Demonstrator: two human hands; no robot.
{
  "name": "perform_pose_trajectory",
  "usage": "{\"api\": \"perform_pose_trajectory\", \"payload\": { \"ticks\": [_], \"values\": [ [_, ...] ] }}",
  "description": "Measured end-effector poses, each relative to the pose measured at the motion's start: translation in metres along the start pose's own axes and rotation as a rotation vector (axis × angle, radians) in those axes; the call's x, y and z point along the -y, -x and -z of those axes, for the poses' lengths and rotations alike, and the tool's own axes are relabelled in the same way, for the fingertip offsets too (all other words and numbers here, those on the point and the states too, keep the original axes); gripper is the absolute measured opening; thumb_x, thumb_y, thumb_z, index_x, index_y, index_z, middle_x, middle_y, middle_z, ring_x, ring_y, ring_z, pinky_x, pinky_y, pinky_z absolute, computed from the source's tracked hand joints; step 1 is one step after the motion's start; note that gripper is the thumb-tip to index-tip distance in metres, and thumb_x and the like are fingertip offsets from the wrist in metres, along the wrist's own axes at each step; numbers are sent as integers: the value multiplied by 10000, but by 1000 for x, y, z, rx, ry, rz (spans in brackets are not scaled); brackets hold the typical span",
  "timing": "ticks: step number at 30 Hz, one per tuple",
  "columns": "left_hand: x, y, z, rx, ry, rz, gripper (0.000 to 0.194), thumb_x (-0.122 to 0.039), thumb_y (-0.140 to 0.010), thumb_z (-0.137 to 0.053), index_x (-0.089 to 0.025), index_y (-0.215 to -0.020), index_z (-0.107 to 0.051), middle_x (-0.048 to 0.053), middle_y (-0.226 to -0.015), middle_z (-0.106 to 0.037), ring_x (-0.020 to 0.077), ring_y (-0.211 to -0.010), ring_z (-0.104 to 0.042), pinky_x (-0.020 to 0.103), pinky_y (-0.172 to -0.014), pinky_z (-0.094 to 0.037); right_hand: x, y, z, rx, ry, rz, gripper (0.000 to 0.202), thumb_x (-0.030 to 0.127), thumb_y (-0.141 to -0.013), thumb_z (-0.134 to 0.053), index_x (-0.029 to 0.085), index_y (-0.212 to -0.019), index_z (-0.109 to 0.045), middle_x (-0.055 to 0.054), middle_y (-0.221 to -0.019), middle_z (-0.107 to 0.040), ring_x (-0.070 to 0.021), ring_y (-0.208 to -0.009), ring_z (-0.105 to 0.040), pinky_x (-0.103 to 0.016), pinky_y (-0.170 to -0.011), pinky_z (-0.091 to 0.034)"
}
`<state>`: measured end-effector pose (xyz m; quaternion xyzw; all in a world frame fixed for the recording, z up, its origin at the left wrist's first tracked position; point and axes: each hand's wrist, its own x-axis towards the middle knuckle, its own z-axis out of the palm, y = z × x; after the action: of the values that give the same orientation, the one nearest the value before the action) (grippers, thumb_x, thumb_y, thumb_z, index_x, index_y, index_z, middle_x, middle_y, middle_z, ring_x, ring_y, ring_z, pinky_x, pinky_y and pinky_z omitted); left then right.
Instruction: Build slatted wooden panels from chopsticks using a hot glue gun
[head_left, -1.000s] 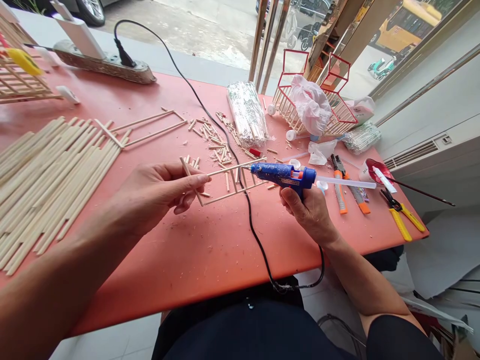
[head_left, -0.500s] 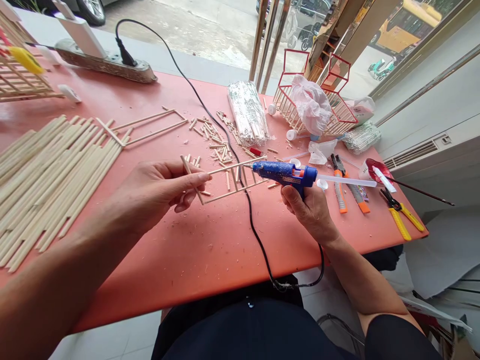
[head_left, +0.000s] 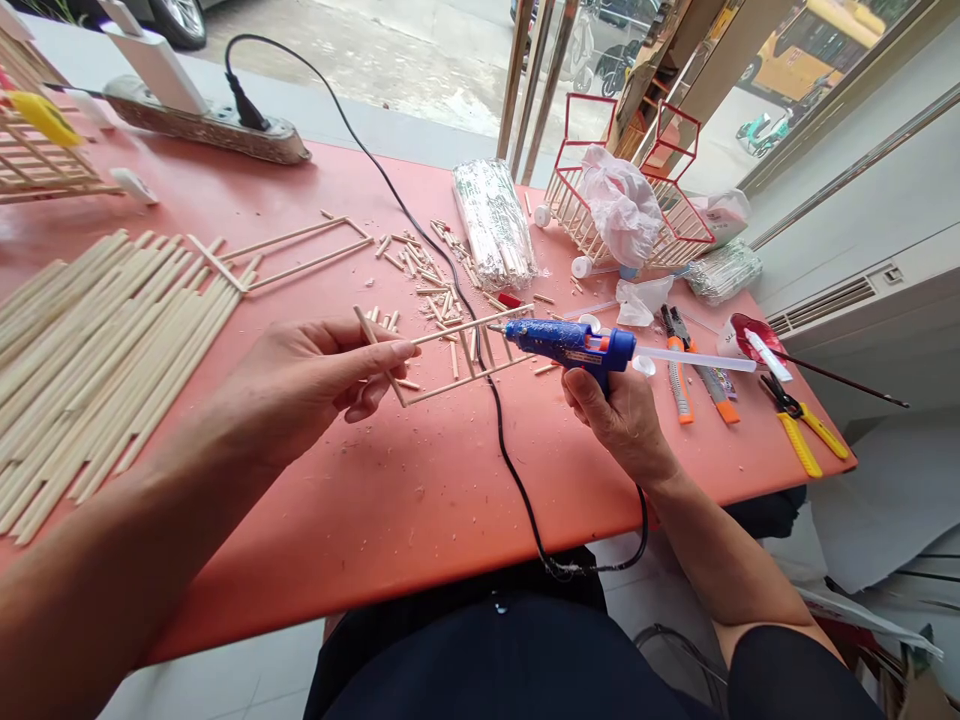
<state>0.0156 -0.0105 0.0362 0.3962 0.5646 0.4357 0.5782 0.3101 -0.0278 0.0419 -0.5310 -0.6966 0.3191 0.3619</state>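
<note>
"As we look from the left, why do the wooden sticks (head_left: 112, 370) lie side by side?"

"Probably so we can lift them singly from the red table (head_left: 337, 540)."

"And our hands?"

"Our left hand (head_left: 307, 400) pinches one end of the small stick frame (head_left: 471, 378) between thumb and fingers, likely to steady it while leaving its rungs free. That frame is between our hands, over the table; whether its far end rests there, we can't tell."

"Our other one?"

"Our right hand (head_left: 622, 420) wraps the handle of the blue glue gun (head_left: 562, 343), nozzle pointing left, seemingly so the tip can meet the frame's upper rail. We can't tell whether they touch."

"Containers, again from the left?"

"Behind the frame, a clear packet (head_left: 491, 220) holds a bundle of pale sticks. Farther right, the red-trimmed basket (head_left: 571, 212) has a crumpled plastic bag (head_left: 621, 205) in or over it; we can't see what else it contains."
</note>
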Motion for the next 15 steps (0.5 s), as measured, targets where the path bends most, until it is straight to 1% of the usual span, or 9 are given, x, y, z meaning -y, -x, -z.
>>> {"api": "perform_pose_trajectory", "payload": {
  "ticks": [4, 9, 13, 15],
  "values": [
    [-1, 0, -1, -42, 6, -7, 308, -368, -618, -932, -121, -714, -777, 5, -575, -622, 37, -409, -458, 156, -389, -334, -2, 0, 2, 0, -49, -22, 623, 756, -970, -585, 204, -683, -544, 11, -589, -485, -104, -529, -436, -275, -483, -311],
    [1, 0, 0, -55, 25, -15, 293, -354, -609, -934, -129, -696, -767, -10, -563, -599, 37, -415, -456, 156, -394, -344, -6, -1, 2, 2, -132, -29, 593, 742, -973, -594, 189, -760, -616, -6, -638, -531, -107, -532, -441, -273, -471, -314],
    [-2, 2, -3, -72, 27, 6, 284, -341, -580, -931, -131, -675, -764, -15, -531, -576, 40, -403, -442, 160, -386, -333, -5, -1, 0, 10, -113, -27, 611, 755, -968, -590, 187, -745, -617, -24, -662, -570, -105, -531, -449, -273, -466, -328],
    [-4, 2, -3, -78, 38, -5, 271, -328, -576, -929, -132, -660, -760, -8, -535, -582, 43, -410, -449, 160, -388, -331, -4, -1, 0, 20, -97, -24, 622, 766, -963, -587, 188, -732, -611, -27, -660, -576, -107, -535, -459, -275, -469, -338]
  ]
}}
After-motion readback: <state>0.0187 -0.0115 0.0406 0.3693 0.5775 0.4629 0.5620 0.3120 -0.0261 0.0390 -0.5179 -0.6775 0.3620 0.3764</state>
